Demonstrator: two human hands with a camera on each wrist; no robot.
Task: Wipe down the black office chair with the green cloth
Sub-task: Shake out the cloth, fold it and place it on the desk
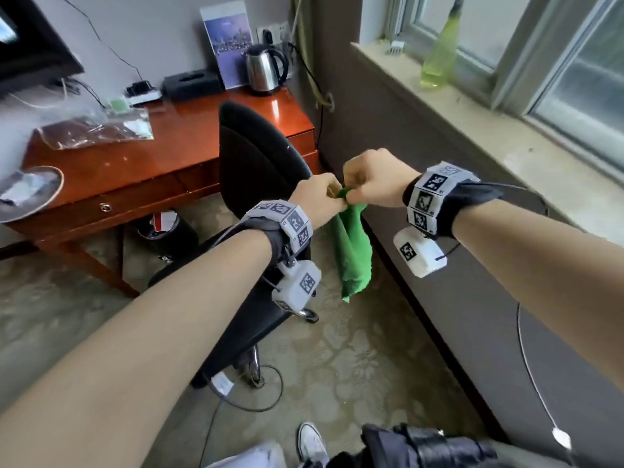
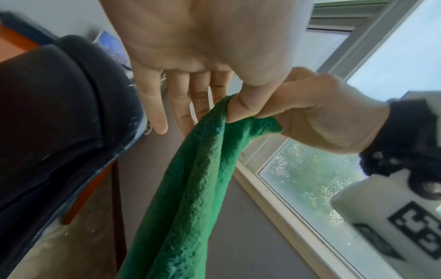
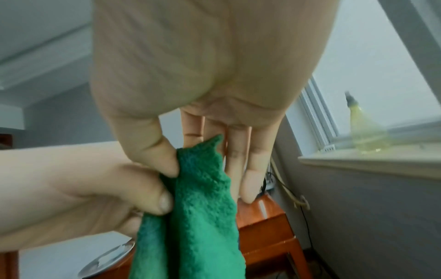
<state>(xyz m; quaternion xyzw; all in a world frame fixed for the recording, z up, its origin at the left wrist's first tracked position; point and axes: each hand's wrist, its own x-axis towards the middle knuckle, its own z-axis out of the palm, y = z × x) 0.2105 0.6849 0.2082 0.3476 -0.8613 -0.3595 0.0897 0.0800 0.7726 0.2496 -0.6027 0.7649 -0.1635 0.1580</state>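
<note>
Both hands meet in the air, just beside the top edge of the black office chair (image 1: pixel 256 157), and share the upper edge of the green cloth (image 1: pixel 353 251). The left hand (image 1: pixel 319 201) pinches that edge between thumb and forefinger; in the left wrist view its other three fingers (image 2: pixel 152 105) hang straight and loose, clear of the fabric. The right hand (image 1: pixel 369 184) pinches the same edge right next to it, thumb against forefinger, so that the two hands touch or nearly touch. In the right wrist view a small corner of the cloth (image 3: pixel 205 188) pokes up above the right thumb, and the remaining fingers (image 3: pixel 253 175) point down behind the fabric without gripping it.

From the two pinches the cloth hangs straight down in long bunched folds, below both hands, and its lower end dangles free above the carpeted floor (image 1: pixel 354 366). It hangs to the right of the chair back, between the chair and the grey wall (image 1: pixel 456 298) under the window sill (image 1: pixel 506 140); whether it brushes the chair cannot be told.

The chair stands at the right end of the wooden desk (image 1: pixel 162 157). A steel kettle (image 1: pixel 265 69) stands at the desk's far right corner, and a yellow-green spray bottle (image 1: pixel 442 52) stands on the sill.
</note>
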